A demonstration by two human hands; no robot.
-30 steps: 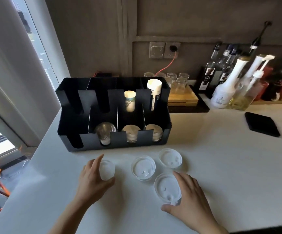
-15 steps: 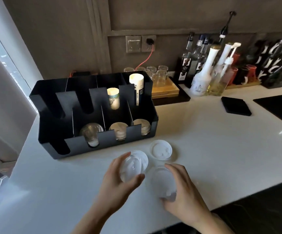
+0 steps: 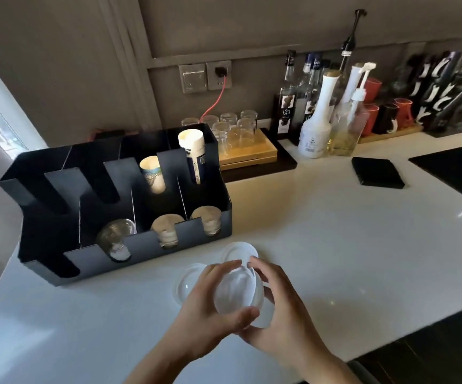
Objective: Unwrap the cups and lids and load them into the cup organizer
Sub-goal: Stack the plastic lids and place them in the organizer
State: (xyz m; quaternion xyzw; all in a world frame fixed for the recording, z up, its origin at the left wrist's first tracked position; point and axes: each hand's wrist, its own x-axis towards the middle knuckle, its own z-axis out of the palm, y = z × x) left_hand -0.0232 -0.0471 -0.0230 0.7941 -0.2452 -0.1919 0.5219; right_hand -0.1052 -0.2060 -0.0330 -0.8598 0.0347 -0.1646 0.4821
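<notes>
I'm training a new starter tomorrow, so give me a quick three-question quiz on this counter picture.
1. True or false: the left hand is empty.
2. Which front slot of the organizer looks empty? A leftmost, B rightmost, C second from right.
3. Fill in: ___ back slots hold paper cups.
Key: 1 false, it grips clear lids; 2 A; 3 two.

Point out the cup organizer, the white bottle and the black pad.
cup organizer (image 3: pixel 144 253): head view, front wall.
white bottle (image 3: pixel 315 137): head view, its belly.
black pad (image 3: pixel 376 171): head view, top face.
</notes>
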